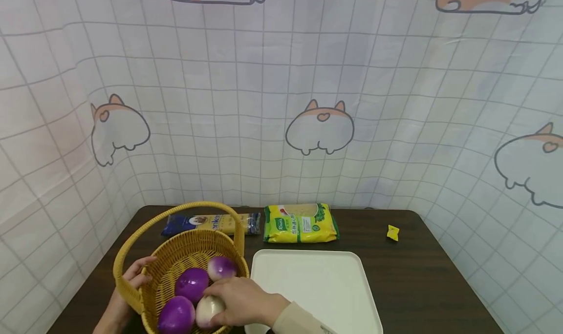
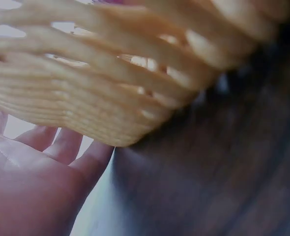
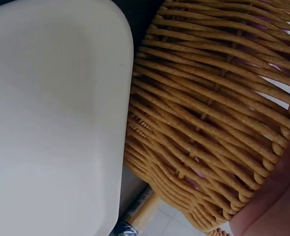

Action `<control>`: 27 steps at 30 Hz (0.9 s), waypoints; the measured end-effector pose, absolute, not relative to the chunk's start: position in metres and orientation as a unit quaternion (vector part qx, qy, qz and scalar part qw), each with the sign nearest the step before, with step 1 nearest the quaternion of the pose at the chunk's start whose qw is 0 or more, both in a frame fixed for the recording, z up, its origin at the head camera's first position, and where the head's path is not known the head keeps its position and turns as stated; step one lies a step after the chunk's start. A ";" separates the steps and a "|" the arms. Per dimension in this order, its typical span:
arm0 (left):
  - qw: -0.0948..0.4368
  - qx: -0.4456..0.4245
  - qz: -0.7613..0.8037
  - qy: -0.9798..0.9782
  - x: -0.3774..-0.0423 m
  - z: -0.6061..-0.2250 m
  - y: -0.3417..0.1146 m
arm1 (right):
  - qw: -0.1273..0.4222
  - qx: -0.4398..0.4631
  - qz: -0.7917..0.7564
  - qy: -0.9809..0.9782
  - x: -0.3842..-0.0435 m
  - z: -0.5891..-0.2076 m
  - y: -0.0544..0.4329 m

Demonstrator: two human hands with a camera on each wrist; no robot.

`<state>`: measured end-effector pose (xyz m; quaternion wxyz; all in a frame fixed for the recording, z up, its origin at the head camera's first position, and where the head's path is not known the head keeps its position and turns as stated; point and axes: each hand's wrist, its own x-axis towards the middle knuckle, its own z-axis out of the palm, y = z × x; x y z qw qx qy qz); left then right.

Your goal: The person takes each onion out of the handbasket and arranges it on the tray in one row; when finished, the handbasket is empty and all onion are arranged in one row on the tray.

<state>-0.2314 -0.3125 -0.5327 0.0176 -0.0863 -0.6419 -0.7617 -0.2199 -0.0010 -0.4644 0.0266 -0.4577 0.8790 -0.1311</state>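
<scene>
A yellow wicker basket point(image 1: 193, 246) with a tall arched handle stands at the left of the table. Inside it lie glossy purple onions point(image 1: 192, 284), some with pale whitish ends. My right hand point(image 1: 246, 300) reaches over the basket's near right rim and grips a whitish onion point(image 1: 209, 310) among the others. In the right wrist view the basket's woven side hides most of that hand point(image 3: 277, 196). My left hand point(image 1: 129, 285) holds the basket's left rim from outside. From the left wrist, its fingers point(image 2: 66, 145) show against the basket's wall point(image 2: 86, 98).
A white rectangular tray point(image 1: 308, 285) sits right of the basket, close to its side. Behind are a blue and yellow pasta packet point(image 1: 220, 222), partly behind the handle, and a yellow-green Knorr bag point(image 1: 301, 224). A small yellow wrapped piece point(image 1: 393, 233) lies far right.
</scene>
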 end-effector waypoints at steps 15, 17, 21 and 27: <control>0.038 -0.070 -0.744 -0.664 -0.229 -0.533 -0.310 | 0.093 -0.444 -0.143 0.880 -0.226 -0.461 -0.007; 0.038 -0.068 -0.740 -0.669 -0.230 -0.533 -0.309 | 0.085 -0.441 -0.144 0.882 -0.227 -0.462 -0.006; 0.043 -0.066 -0.737 -0.671 -0.231 -0.532 -0.307 | 0.073 -0.437 -0.158 0.883 -0.226 -0.463 -0.003; 0.049 -0.072 -0.732 -0.676 -0.230 -0.531 -0.308 | 0.049 -0.437 -0.209 0.873 -0.221 -0.468 0.001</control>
